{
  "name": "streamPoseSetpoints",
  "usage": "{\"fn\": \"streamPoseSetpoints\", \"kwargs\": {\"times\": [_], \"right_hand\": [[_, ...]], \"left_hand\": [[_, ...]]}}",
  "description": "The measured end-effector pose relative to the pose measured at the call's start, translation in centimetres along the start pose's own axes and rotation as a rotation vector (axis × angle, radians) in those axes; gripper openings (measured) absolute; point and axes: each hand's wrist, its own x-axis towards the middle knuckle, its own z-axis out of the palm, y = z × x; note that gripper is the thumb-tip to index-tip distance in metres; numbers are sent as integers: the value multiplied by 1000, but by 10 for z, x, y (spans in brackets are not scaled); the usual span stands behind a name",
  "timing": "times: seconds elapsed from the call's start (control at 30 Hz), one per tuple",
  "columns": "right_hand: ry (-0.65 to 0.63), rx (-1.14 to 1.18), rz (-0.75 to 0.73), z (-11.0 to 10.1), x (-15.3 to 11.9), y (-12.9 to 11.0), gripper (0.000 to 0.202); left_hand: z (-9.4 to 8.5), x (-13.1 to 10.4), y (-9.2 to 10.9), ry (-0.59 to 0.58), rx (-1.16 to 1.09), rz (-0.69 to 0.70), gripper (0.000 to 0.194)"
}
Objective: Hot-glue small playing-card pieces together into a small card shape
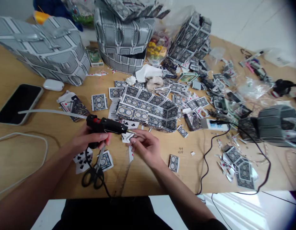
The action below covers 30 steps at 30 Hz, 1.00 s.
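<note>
Wooden table (145, 180) with one phone (18, 103), left fingers (100, 137) around one glue gun (111, 125), right fingers (136, 144) pinching one card (126, 137).

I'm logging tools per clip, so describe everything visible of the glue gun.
The glue gun has a black, plastic-looking body, red at the rear and by the gripping fingers, and a metallic tip. A long, whitish, translucent glue stick juts from its back. The left hand grips its handle above the table, tip pointing toward the right hand; whether the tip touches anything is unclear. A black cord trails below.
</note>
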Motion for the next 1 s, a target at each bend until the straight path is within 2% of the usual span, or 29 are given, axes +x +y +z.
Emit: {"fn": "streamPoseSetpoints", "kwargs": {"times": [0.2,0.33,0.53,0.73,1.0], "right_hand": [[141,-29,-94,3,1,2,27],[251,-69,-154,3,0,3,22],[325,-124,-190,0,-1,3,17],[290,-119,-176,0,-3,-5,17],[305,-198,-202,0,-2,0,23]], "left_hand": [[4,0,-1,32,8,9,38],[8,-2,1,126,58,-50,35],[9,-2,3,221,175,-63,27],[12,-3,5,216,300,-78,29],[14,-3,2,262,259,-68,25]]}}
